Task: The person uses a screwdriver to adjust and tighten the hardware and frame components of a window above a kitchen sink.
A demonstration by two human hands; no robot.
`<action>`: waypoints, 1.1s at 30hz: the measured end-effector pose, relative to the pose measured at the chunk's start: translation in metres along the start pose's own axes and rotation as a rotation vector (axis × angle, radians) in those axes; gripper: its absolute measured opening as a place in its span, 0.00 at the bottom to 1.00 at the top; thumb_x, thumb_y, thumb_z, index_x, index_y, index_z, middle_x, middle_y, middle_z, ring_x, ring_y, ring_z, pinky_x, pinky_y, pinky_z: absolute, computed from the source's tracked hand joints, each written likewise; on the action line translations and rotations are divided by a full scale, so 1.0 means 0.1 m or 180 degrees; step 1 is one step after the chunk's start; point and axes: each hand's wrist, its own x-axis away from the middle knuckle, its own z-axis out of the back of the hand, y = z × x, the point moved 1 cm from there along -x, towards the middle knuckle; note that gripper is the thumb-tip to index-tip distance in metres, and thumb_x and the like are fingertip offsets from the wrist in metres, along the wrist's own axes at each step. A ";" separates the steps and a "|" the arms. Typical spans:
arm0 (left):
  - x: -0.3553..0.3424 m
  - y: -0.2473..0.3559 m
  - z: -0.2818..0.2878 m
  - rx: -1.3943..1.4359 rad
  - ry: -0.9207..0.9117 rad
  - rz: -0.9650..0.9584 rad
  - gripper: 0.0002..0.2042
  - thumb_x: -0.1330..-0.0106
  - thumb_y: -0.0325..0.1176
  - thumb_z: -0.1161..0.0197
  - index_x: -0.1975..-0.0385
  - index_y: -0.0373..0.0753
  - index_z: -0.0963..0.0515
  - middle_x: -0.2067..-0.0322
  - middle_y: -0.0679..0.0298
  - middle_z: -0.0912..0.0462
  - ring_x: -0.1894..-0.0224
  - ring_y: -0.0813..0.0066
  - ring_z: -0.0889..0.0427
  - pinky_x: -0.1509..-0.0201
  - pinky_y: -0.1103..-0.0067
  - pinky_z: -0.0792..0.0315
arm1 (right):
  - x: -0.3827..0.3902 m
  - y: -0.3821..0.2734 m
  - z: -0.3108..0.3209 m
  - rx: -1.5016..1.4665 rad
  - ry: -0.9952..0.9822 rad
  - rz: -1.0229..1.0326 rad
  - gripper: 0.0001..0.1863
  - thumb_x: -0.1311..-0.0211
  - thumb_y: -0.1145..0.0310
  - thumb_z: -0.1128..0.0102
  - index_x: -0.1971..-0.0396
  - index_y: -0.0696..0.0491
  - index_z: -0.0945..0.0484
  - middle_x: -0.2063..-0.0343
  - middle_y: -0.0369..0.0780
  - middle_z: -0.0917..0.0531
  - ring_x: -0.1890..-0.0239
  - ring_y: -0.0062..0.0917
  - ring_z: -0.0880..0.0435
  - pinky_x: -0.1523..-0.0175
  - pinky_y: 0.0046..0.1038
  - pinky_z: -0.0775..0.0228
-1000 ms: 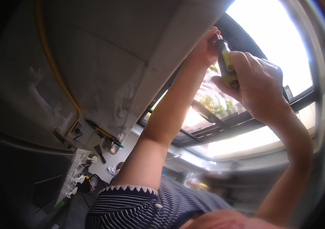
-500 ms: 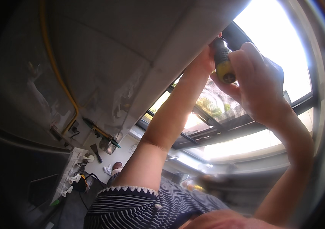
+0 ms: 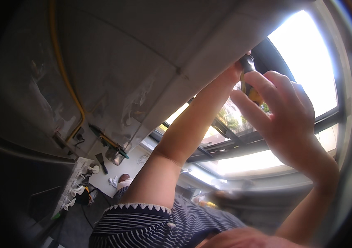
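Observation:
My right hand is raised in front of a window, thumb and forefinger on either side of a screwdriver with a black and yellow handle; its other fingers are loosely bent. The shaft and tip of the screwdriver do not show. Stretched upward, my left arm reaches to the edge of a tiled wall. There my left hand is mostly hidden, with a fingertip showing just above the handle. What its fingers do cannot be made out.
A dark-framed window lets in strong light. On the left wall hangs a yellow hose. Lower down, a scraper and a crumpled white scrap lie on a white surface near a metal container.
My right hand has shifted slightly downward and its fingers have loosened and spread around the screwdriver handle. More of the handle is covered now. My left arm keeps about the same pose.

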 end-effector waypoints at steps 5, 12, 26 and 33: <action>-0.01 0.00 -0.11 0.0464 0.0347 -0.0005 0.08 0.36 0.35 0.45 0.68 0.36 0.29 0.76 0.64 0.26 0.75 0.76 0.25 0.70 0.83 0.28 | -0.04 0.11 0.04 -0.0261 0.0048 0.0055 0.17 0.56 0.73 0.32 0.65 0.50 0.28 0.62 0.41 0.27 0.63 0.30 0.25 0.65 0.28 0.29; -0.06 -0.13 -0.15 0.1264 -0.0076 -0.0016 0.07 0.36 0.31 0.46 0.66 0.33 0.28 0.71 0.60 0.24 0.69 0.71 0.23 0.63 0.75 0.25 | 0.04 0.41 -0.06 -0.0917 0.0474 -0.0526 0.21 0.56 0.69 0.29 0.63 0.54 0.30 0.75 0.42 0.24 0.75 0.28 0.22 0.73 0.24 0.29; -0.05 -0.01 -0.07 0.0661 0.0070 -0.0139 0.07 0.38 0.33 0.42 0.69 0.35 0.27 0.73 0.62 0.24 0.71 0.74 0.23 0.65 0.79 0.26 | -0.06 0.24 0.21 -0.0409 -0.0358 -0.0655 0.23 0.61 0.73 0.29 0.60 0.53 0.28 0.67 0.42 0.23 0.66 0.32 0.22 0.67 0.27 0.27; -0.09 -0.09 -0.09 0.0660 0.0098 -0.0028 0.09 0.36 0.36 0.44 0.69 0.34 0.26 0.74 0.61 0.23 0.74 0.73 0.23 0.68 0.76 0.25 | -0.02 0.33 0.11 -0.0244 -0.0053 -0.0157 0.22 0.62 0.70 0.28 0.65 0.54 0.28 0.69 0.40 0.24 0.68 0.30 0.22 0.69 0.26 0.29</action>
